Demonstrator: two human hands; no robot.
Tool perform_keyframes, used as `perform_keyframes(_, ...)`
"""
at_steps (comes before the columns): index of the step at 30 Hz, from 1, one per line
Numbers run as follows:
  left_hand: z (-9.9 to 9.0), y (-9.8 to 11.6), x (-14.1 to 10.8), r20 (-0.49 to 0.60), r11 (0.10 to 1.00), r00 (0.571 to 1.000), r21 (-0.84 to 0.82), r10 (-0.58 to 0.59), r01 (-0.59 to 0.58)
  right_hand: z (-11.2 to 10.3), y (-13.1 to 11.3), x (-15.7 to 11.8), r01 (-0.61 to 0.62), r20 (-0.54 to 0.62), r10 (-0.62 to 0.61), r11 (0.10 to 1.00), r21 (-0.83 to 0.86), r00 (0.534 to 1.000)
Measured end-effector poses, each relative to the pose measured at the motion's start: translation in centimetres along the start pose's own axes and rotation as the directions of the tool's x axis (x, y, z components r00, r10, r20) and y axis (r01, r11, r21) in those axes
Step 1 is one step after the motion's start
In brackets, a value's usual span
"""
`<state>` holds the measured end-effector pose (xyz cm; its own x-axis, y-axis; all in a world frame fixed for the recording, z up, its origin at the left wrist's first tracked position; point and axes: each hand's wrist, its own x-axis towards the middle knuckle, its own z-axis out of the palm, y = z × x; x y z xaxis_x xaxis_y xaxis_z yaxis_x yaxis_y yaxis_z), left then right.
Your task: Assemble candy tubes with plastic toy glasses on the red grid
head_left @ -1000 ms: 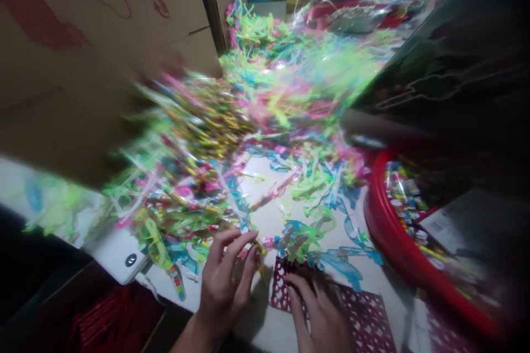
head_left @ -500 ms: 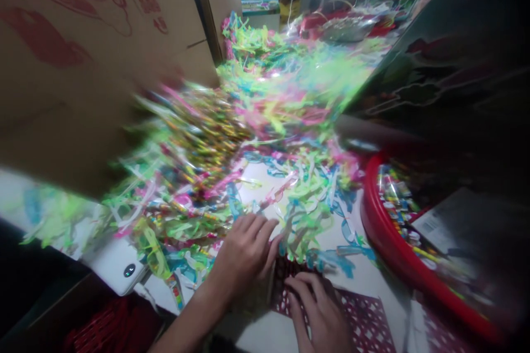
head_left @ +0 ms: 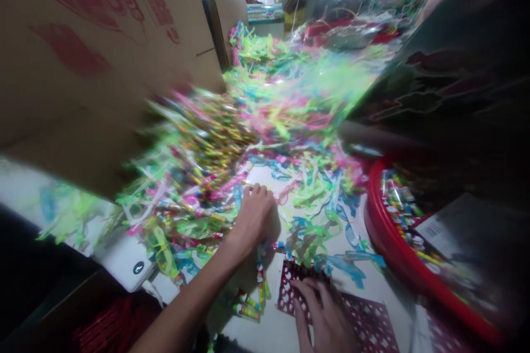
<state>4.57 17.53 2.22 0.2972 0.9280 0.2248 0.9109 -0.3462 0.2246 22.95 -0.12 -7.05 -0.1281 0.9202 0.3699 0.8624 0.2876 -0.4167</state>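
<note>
Reach low with your left hand (head_left: 257, 212), over the bare patch of white tabletop (head_left: 265, 172) beyond the striped tubes (head_left: 247, 310); keep your forearm lifted so it does not sweep them or drag the tangled plastic strips (head_left: 199, 229) beside it; lift any single piece by its end, since the strips look likely to snag. Let your right hand (head_left: 325, 314) lie lightly on the maroon patterned sheet (head_left: 372, 321), near the blue and green plastic pieces (head_left: 304, 237), so the sheet does not slide or crease.

Your left fingers are curled, and I cannot tell whether they hold anything; your right fingers are bent and slightly apart over the sheet, their grip unclear. Compared with the earlier frame, your left hand is farther forward; the tubes now show beside your forearm; your right hand stays on the sheet.
</note>
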Motion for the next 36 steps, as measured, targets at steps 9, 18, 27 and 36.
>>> perform_keyframes(9,-7.1,1.8,-4.1,-0.409,0.671,0.785,-0.742,-0.464,0.010,-2.0,0.6,1.3,0.147,0.031,-0.146,0.988,-0.037,0.989)
perform_keyframes(18,-6.6,0.9,-13.6,-0.442,0.529,0.554,-0.849,-0.706,-0.003,-4.4,-2.4,2.1,0.166,0.037,-0.181,0.951,0.262,0.983)
perform_keyframes(27,-2.6,1.4,-23.7,-0.164,0.363,0.500,-0.872,-0.850,0.330,-3.7,-8.3,4.4,0.072,0.270,-0.147,0.960,0.270,0.951)
perform_keyframes(36,0.5,2.9,-26.9,0.002,0.352,0.576,-0.789,-0.817,0.503,-2.5,-9.5,4.9,0.199,0.464,-0.227,0.974,0.110,0.856)
